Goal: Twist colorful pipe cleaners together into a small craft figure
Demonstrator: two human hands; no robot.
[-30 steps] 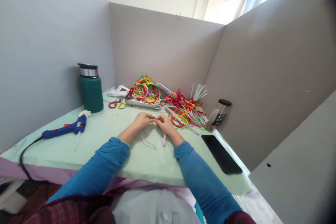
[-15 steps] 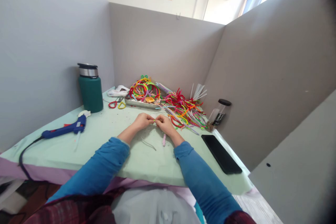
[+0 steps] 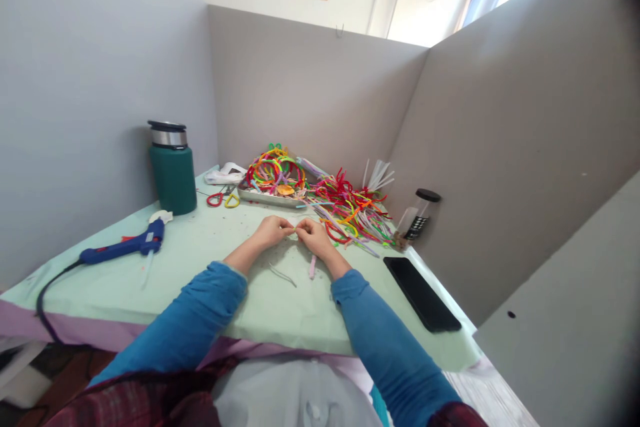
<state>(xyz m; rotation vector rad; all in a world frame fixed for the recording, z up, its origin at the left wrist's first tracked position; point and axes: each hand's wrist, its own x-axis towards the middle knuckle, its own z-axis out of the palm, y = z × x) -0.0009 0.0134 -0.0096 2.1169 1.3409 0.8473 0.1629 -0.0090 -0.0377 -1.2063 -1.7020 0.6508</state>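
Note:
My left hand [image 3: 273, 231] and my right hand [image 3: 313, 235] meet fingertip to fingertip above the middle of the table. Both are closed in a pinch on a tiny yellowish piece between them, too small to name. Below the hands, a thin grey strip [image 3: 283, 274] lies bent on the tablecloth. A pink-handled tool [image 3: 313, 267] lies beside my right wrist, its upper end hidden by the hand. Just beyond my fingers is a metal tray [image 3: 270, 199] heaped with coloured pipe cleaners [image 3: 273, 170].
More loose pipe cleaners [image 3: 350, 203] spread at the back right. A blue glue gun [image 3: 125, 247] with its cord and a green bottle [image 3: 173, 177] stand left, near scissors [image 3: 223, 200]. On the right are a black phone [image 3: 421, 293] and a clear bottle [image 3: 417, 217]. Grey partitions [image 3: 320, 87] enclose the table.

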